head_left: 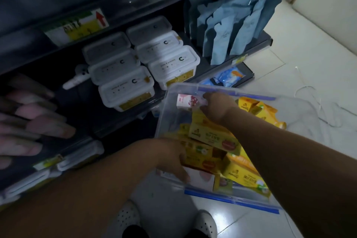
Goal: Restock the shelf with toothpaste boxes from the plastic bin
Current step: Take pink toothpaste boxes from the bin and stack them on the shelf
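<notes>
— What is the right grip doing?
— The right grip (216, 106) is clamped on one end of a pink-and-white box (188, 101), fingers curled round it, at the far corner of the plastic bin (231, 202), up near the rim.
— And the left?
— The left grip (172, 158) reaches over the bin's near wall and lies on the boxes there. Its thumb runs down across a white box with pink print (201, 179) that stands against that wall. Its fingers touch the yellow boxes (212, 137). I cannot tell whether it is clamped on any of them or only resting.
— Where is the stock?
— In the bin. The yellow boxes are heaped at all angles and fill most of it. The bin is clear with blue strips along its rims. It sits over the pale tiled floor (309, 54), just beside the shelf (29, 50).
— What is on the shelf?
— White lidded tubs (123, 85) in two rows, three deep. Grey-blue pouches (231, 31) stand upright at the right end. A yellow-and-white tag with a red arrow (77, 27) is fixed to the rail above. At the far left, pink-tipped boxes (38, 121) point outward, too blurred to read.
— Anything else?
— A thin white cable (309, 98) loops on the floor beyond the bin. Two white perforated shoes (127, 216) show at the bottom edge.
</notes>
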{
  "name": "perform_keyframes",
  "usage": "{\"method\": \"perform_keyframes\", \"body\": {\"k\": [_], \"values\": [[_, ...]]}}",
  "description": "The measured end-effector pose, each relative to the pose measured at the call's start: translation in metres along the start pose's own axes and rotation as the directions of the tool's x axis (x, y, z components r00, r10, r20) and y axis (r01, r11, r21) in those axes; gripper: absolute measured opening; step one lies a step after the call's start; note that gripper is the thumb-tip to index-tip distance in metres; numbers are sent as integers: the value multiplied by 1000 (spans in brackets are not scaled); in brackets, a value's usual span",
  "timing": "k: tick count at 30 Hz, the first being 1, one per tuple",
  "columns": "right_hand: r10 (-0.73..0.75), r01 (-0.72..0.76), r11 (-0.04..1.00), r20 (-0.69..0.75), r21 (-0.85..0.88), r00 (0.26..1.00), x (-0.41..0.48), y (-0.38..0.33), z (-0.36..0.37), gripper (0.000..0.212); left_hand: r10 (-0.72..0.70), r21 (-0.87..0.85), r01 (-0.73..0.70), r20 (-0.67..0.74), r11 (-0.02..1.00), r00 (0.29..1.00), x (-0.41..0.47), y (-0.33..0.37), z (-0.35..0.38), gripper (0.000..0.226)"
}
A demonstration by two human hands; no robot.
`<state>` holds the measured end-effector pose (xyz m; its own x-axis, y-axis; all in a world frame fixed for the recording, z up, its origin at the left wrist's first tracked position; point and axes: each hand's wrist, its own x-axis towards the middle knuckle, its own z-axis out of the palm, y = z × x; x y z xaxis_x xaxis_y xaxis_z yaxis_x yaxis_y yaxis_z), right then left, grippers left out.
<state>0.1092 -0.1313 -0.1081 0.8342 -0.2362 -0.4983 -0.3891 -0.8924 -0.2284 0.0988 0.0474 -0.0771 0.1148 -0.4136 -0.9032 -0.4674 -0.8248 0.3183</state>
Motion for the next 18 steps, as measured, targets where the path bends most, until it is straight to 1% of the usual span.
{"method": "perform_keyframes", "body": {"k": [3,5,7,9,11,14,16,18], "values": [[3,-3,1000,29,3,1000,11,-4,13,25,1,33,-2,47,999,999,6,-1,-3,62],[16,-16,1000,43,-16,999,16,-6,18,29,-6,89,0,66,996,998,11,-1,-3,63],[29,-26,998,38,-57,999,21,-9,21,38,-21,134,11,67,991,998,17,-3,-1,60],[61,-59,996,30,-64,998,24,-11,22,46,-31,162,18,78,987,996,21,-6,-1,53],[93,-90,990,25,-105,995,25,-11,24,54,-31,158,18,84,987,996,24,-10,-3,46],[122,-118,975,10,-191,993,24,-8,28,67,-33,166,22,65,986,997,26,-12,-6,43],[130,-125,979,25,-161,991,23,-8,30,72,-24,214,10,59,977,998,28,-12,-5,43],[124,-120,991,63,-54,990,22,-8,30,73,-38,247,12,98,969,994,32,-11,0,46]]}}
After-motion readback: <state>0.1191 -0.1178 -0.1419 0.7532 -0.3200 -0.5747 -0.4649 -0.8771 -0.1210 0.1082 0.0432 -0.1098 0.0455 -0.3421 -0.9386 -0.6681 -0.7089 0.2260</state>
